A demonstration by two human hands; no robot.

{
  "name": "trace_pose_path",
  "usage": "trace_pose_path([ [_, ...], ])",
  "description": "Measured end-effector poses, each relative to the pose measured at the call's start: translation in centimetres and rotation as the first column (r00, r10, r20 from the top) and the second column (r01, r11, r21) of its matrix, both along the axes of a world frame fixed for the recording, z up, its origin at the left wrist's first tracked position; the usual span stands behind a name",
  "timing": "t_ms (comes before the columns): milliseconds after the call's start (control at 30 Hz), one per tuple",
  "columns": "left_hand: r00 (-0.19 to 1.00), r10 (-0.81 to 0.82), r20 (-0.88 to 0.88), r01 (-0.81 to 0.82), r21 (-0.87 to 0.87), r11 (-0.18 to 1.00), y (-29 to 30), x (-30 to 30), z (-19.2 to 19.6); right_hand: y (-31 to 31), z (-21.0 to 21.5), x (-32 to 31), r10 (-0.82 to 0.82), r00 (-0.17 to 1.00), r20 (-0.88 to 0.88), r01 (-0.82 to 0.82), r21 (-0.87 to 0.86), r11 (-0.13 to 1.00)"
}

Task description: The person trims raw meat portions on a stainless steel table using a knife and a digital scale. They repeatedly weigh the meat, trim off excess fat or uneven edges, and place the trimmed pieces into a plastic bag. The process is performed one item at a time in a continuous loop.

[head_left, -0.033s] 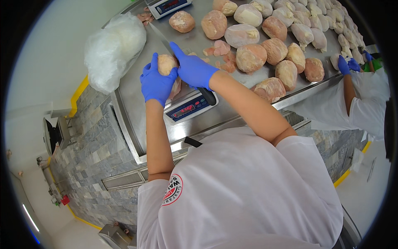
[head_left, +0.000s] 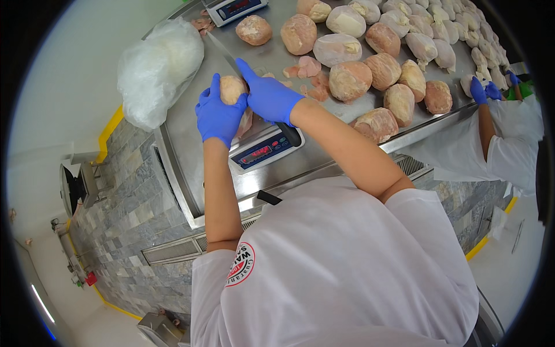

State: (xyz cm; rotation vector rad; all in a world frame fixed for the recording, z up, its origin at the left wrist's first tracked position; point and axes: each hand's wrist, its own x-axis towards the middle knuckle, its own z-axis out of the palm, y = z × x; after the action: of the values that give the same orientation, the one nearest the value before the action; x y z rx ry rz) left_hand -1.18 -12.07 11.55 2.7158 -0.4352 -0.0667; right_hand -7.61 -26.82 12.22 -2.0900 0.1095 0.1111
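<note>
Pale, rounded chicken piece (head_left: 232, 89), tan and lumpy, raised just above the scale (head_left: 263, 151). Clasped in the left hand (head_left: 217, 115), grip closed round its lower side; covered by the right hand (head_left: 269, 97), grip also closed. Knife blade (head_left: 222, 53) beyond, on the steel counter (head_left: 191, 168).

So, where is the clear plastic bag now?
In the head view, the clear plastic bag lies on the steel table's left end, left of the left hand.
</note>
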Motion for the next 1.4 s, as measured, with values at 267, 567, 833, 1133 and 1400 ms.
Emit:
trace_pose_path([
  [267,1.000,-0.002,0.010,0.002,-0.007,1.000,0.1,0.2,-0.2,0.3,-1.8,-2.7,0.013,1.000,0.021,-0.014,0.045,0.999],
  [567,1.000,0.020,0.009,-0.020,-0.006,1.000,0.2,0.1,-0.3,0.4,-1.5,-3.6,0.058,0.997,-0.052,-0.057,0.033,0.998],
  [833,1.000,0.023,0.011,-0.023,0.007,1.000,0.1,0.6,-0.3,1.0,-2.5,-0.8,-0.005,0.999,0.032,0.004,0.044,0.999],
  [1133,1.000,0.015,0.017,-0.015,-0.028,0.999,0.5,0.3,-0.3,1.0,-1.1,-3.6,0.050,0.991,-0.123,-0.040,0.077,0.996],
  [1400,0.921,-0.388,-0.041,0.374,-0.191,0.908,3.4,3.0,-1.0,-0.5,-2.3,-7.0,0.079,0.973,-0.215,-0.005,0.328,0.945],
])
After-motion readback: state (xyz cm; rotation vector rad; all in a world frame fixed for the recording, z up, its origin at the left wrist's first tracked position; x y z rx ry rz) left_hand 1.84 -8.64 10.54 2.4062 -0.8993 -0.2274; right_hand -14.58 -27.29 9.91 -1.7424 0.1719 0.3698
